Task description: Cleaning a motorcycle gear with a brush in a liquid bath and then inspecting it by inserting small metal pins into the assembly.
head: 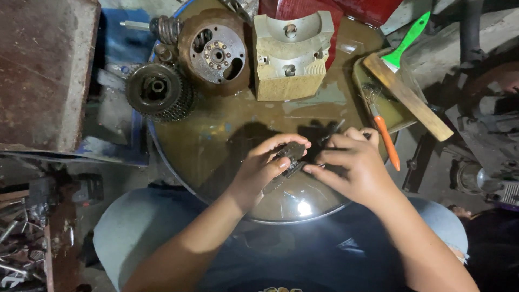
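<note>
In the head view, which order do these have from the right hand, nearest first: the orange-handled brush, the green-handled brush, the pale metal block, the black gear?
From the right hand:
1. Orange-handled brush, just beyond the hand, on its right edge.
2. Pale metal block, up at the far side of the round tray.
3. Green-handled brush, upper right.
4. Black gear, far left.
The block and green brush are close to call.

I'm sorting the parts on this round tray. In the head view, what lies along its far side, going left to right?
Black toothed gear → rusty round rotor disc → pale metal block with half-round cutouts → orange-handled brush → green-handled brush.
</note>
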